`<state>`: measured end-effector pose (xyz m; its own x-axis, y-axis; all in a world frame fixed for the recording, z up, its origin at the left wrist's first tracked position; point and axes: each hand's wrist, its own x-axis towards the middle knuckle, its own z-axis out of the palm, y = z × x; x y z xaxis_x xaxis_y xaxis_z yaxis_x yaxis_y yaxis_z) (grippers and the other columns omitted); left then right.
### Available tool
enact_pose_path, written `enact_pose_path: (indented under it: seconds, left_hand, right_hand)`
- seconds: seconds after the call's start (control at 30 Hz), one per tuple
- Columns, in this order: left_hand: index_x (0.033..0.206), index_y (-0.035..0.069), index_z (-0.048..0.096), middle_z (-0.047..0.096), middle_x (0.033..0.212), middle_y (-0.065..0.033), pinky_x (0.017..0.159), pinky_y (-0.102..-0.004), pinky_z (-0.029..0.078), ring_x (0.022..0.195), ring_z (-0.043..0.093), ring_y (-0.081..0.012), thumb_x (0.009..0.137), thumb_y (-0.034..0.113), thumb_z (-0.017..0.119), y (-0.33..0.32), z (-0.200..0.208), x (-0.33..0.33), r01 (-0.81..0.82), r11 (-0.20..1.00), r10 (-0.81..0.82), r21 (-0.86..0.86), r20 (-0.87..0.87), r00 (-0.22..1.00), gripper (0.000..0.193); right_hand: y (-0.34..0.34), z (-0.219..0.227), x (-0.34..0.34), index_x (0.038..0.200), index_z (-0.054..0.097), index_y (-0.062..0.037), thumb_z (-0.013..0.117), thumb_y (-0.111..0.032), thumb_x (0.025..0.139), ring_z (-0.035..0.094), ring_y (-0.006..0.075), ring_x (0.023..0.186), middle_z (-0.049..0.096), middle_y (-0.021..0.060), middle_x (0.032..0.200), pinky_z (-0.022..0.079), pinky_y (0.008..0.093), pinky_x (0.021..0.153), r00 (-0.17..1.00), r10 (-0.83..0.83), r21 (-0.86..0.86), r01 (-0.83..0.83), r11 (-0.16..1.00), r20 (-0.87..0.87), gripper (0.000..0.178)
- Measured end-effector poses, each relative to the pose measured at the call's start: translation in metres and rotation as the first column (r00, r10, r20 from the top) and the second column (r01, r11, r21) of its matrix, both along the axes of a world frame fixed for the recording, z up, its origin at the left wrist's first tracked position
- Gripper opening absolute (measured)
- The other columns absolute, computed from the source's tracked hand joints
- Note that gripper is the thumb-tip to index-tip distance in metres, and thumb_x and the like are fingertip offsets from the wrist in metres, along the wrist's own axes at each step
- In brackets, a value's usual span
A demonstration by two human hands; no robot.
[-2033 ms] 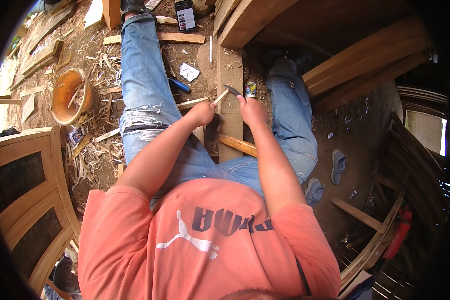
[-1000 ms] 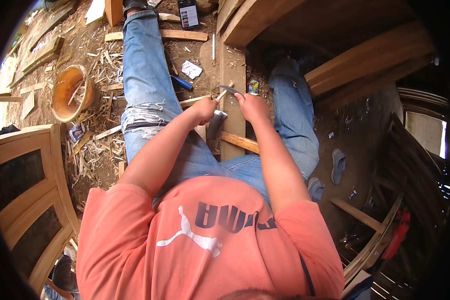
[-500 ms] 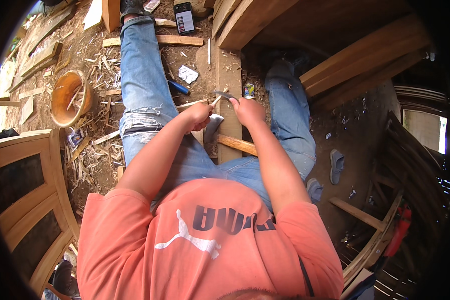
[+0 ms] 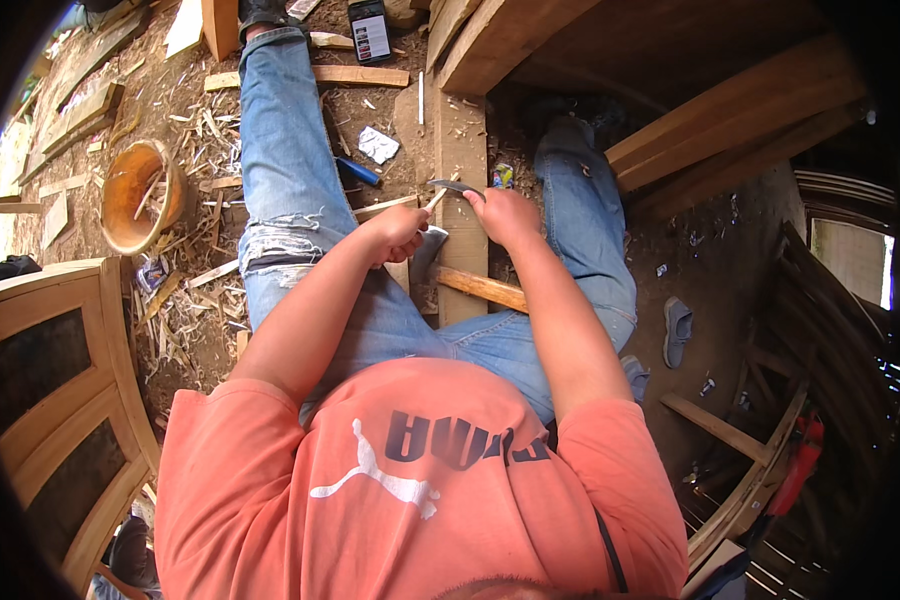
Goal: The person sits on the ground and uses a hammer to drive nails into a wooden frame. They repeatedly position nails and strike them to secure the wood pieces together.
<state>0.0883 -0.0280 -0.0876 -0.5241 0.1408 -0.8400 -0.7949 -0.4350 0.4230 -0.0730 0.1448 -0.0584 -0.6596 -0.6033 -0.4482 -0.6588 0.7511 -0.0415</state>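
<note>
Between my legs, my left hand (image 4: 398, 234) is closed round a thin pale wooden stick (image 4: 435, 199) that pokes out past the fingers. A knife (image 4: 455, 186) with a curved grey blade is gripped in my right hand (image 4: 507, 214); its handle is hidden by the fingers. The blade lies close by the stick's tip; whether they touch I cannot tell. Just below my hands rests an axe, its metal head (image 4: 427, 250) near my left hand and its wooden handle (image 4: 482, 288) running under my right forearm. A long wooden plank (image 4: 462, 145) lies beneath them.
A blue-handled tool (image 4: 358, 171), a crumpled white wrapper (image 4: 377, 145) and a phone (image 4: 369, 31) lie ahead. Left are an orange bucket (image 4: 175, 200), wood shavings (image 4: 185, 330) and a panelled wooden frame (image 4: 115, 350). Thick beams (image 4: 730, 115) and a grey sandal (image 4: 678, 332) are on the right.
My right hand has shifted slightly to the right with the knife, away from my left hand. My left hand keeps its hold on the stick, almost in the same place.
</note>
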Motion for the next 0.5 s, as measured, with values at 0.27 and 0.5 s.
enact_pose_path:
  seconds: [0.27, 0.5]
  left_hand:
    - [0.138, 0.002, 0.053, 0.068, 0.109, -0.0126, 0.078, -0.0394, 0.067, 0.086, 0.075, -0.0228, 0.107, 0.028, 0.067, -0.043, 0.032, 0.009, -0.116, 0.960, 0.057, -0.256, -0.226, 0.972, 0.043]
    - [0.132, 0.002, 0.063, 0.073, 0.116, -0.0118, 0.087, -0.0340, 0.064, 0.100, 0.077, -0.0217, 0.097, 0.012, 0.081, -0.045, 0.054, 0.018, -0.383, 0.862, 0.108, -0.332, -0.617, 0.779, 0.041]
  right_hand:
    - [-0.009, 0.001, 0.010, 0.103, 0.080, 0.0003, 0.037, -0.061, 0.113, 0.074, 0.0444, 0.108, 0.077, 0.0258, 0.112, 0.058, 0.0549, 0.092, 0.969, -0.193, 0.057, 0.186, 0.981, 0.157, 0.076]
    - [-0.004, -0.032, 0.006, 0.100, 0.077, 0.0080, 0.034, -0.060, 0.114, 0.076, 0.0451, 0.096, 0.075, 0.0317, 0.104, 0.058, 0.0547, 0.088, 0.898, -0.331, -0.017, 0.350, 0.936, 0.291, 0.081]
